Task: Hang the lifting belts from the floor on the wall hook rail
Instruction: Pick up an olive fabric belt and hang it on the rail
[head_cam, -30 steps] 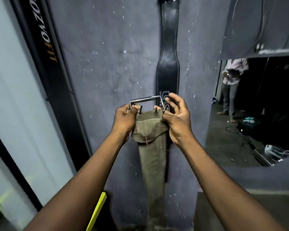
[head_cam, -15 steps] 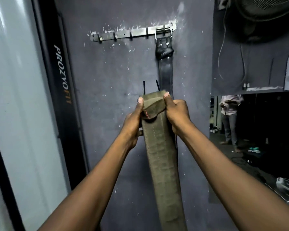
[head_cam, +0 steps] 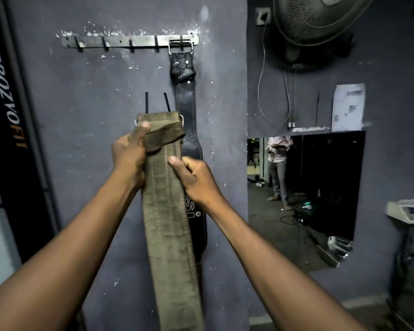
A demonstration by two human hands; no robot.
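I hold an olive-green fabric lifting belt (head_cam: 169, 211) upright in front of the grey wall. My left hand (head_cam: 129, 156) grips its top end, thumb pressed on the folded flap. My right hand (head_cam: 194, 177) grips the belt's right edge a little lower. The buckle is mostly hidden behind the belt's top; two black prongs stick up above it. A black leather belt (head_cam: 188, 111) hangs by its metal buckle from the rightmost hook of the wall hook rail (head_cam: 129, 41). The rail's other hooks are bare.
A black banner (head_cam: 7, 103) with lettering stands at the left. A wall fan (head_cam: 318, 17) and its cable hang at the upper right. Through an opening a person (head_cam: 279, 168) stands on the floor among cables. A grey device (head_cam: 408, 211) sits at the right.
The view rose from the belts to take in the hook rail. I lifted the green belt's top higher; my right hand slid down from the top flap to the belt's right edge.
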